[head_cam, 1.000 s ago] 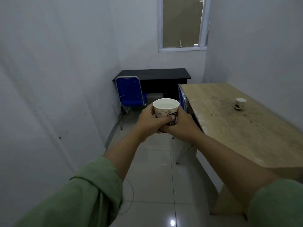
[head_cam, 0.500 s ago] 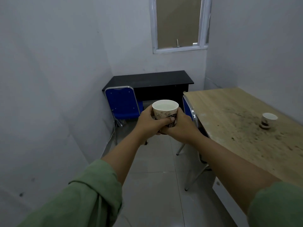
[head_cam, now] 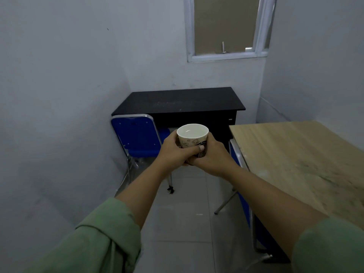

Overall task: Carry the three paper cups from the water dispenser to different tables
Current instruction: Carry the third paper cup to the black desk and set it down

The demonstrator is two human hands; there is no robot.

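Note:
A white paper cup (head_cam: 192, 137) with small printed drawings and water inside is held upright in front of me, over the floor. My left hand (head_cam: 173, 151) wraps its left side and my right hand (head_cam: 211, 156) its right side, both thumbs across the front. A black desk (head_cam: 177, 101) stands ahead against the far wall, with nothing on its top. A light wooden table (head_cam: 301, 162) runs along the right wall. The cup seen on that table earlier is out of view.
A blue chair (head_cam: 137, 134) with a metal frame stands at the black desk, just left of the cup. A second blue chair (head_cam: 239, 168) is tucked under the wooden table's left edge. A window (head_cam: 226, 26) sits above the desk. Grey walls close in left and right; tiled floor lies between.
I have moved forward along the aisle: the black desk and blue chair are closer and larger. The cup on the wooden table has slid out of view to the right. Both hands keep holding the cup.

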